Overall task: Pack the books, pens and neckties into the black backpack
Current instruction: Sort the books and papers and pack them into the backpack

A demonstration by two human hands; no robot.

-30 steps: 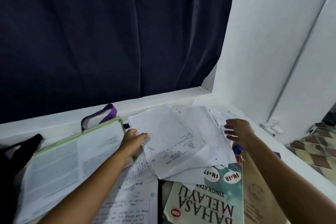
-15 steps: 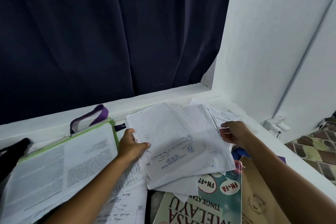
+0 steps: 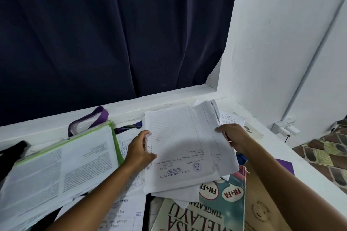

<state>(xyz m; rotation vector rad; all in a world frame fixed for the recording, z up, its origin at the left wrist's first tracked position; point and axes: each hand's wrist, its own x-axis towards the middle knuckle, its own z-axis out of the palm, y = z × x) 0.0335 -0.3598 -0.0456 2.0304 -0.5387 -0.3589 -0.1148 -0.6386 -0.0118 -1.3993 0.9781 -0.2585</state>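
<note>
Both of your hands are on the stack of lined papers (image 3: 185, 148) in the middle of the white ledge (image 3: 56, 129). Your left hand (image 3: 139, 151) grips its left edge, thumb on top of the sheet and fingers curled under it. Your right hand (image 3: 233, 137) holds the right edge, fingers curled over the side of the pile with the thumb on top. The top sheet carries a printed school heading and some handwriting, upside down to you.

Just below the stack lies a teal textbook (image 3: 210, 206) with round "FN+FA" badges, partly covered by the papers. A brown book (image 3: 262, 210) lies beside it under your right forearm, and a purple cover (image 3: 285, 165) shows at its far edge. To your left sits an open book with a green edge (image 3: 62, 165), tilted, with more handwritten sheets (image 3: 124, 214) lying under your left forearm. A pen (image 3: 128, 127) lies on the ledge between the green-edged book and the stack. A purple strap (image 3: 90, 120) loops up behind that book. A piece of black fabric (image 3: 13, 153) shows at the far left edge; whether it belongs to the backpack you cannot tell. A dark blue curtain (image 3: 112, 33) hangs behind the ledge.
</note>
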